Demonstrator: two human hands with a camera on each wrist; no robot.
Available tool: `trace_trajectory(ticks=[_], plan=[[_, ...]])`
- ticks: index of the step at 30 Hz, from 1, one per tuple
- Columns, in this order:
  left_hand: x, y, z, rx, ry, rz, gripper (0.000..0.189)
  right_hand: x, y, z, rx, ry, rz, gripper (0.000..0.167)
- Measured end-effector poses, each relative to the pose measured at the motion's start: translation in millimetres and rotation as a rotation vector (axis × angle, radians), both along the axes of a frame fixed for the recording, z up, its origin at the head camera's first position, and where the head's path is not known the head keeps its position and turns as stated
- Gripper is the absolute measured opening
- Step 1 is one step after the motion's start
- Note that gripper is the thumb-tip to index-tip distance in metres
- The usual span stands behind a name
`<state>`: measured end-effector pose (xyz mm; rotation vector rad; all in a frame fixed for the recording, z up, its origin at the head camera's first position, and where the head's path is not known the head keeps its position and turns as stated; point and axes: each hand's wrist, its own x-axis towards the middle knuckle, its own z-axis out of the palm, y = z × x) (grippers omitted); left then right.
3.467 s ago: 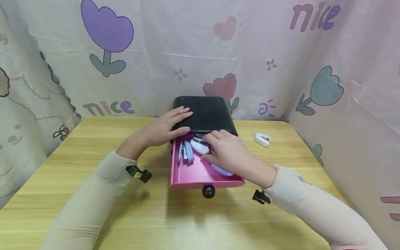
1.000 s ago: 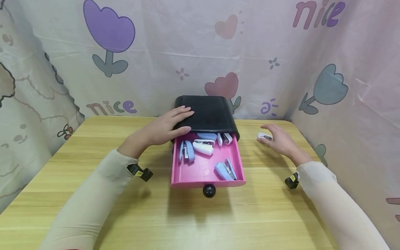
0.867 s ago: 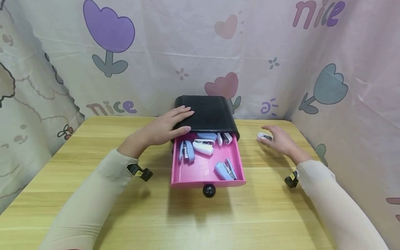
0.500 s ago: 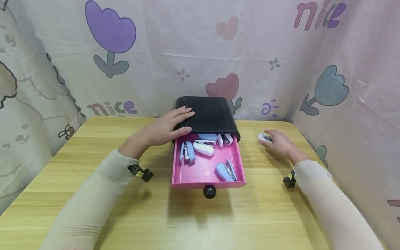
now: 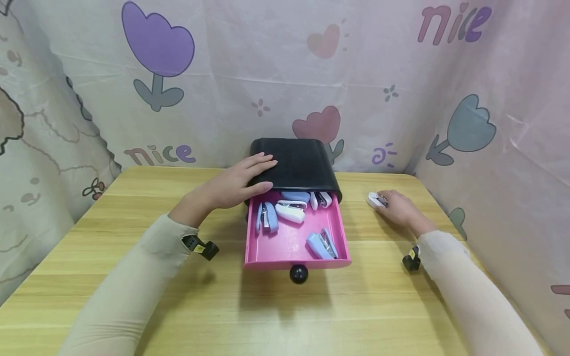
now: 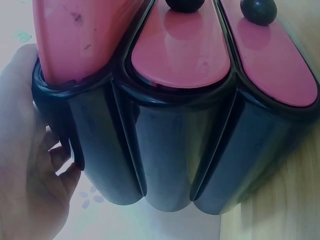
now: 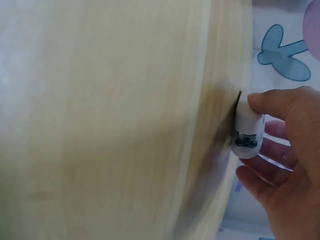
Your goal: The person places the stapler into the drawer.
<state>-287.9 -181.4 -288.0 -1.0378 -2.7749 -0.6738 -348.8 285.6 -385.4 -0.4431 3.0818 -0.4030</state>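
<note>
My left hand rests on the top of a black drawer cabinet, fingers spread toward its middle. The cabinet's top pink drawer is pulled out. Inside lie several mini staplers: light blue ones, such as a blue stapler near the front, and white ones, such as a white stapler farther back. On the table to the right, my right hand pinches another small white stapler. In the right wrist view the thumb presses one side of that stapler, with fingers on the other.
The left wrist view shows two more pink drawers, a middle drawer and a bottom drawer, both closed with black knobs. A patterned curtain stands behind and beside the wooden table.
My right hand has left the drawer and moved right to the white stapler, its fingers closing in and lowering onto it. My left hand stays on the cabinet.
</note>
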Motion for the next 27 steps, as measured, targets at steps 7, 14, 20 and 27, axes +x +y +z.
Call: trace_trajectory(ticks=[7,14,20,27], plan=[[-0.4,1.8,0.1,0.001,-0.001,-0.001,0.067,8.8,-3,6.8,0.01,0.016,-0.008,0.053],[-0.7,1.2,-0.2,-0.001,-0.006,-0.001,0.068,25.5,-9,23.2,-0.011,0.065,0.011,0.053],[-0.1,-0.4,-0.2,-0.003,-0.004,-0.003,0.067,40.5,-17,38.7,-0.042,0.182,0.081,0.05],[0.3,-0.4,-0.3,0.003,-0.01,-0.004,0.066,61.1,-33,64.7,-0.091,0.202,0.104,0.048]])
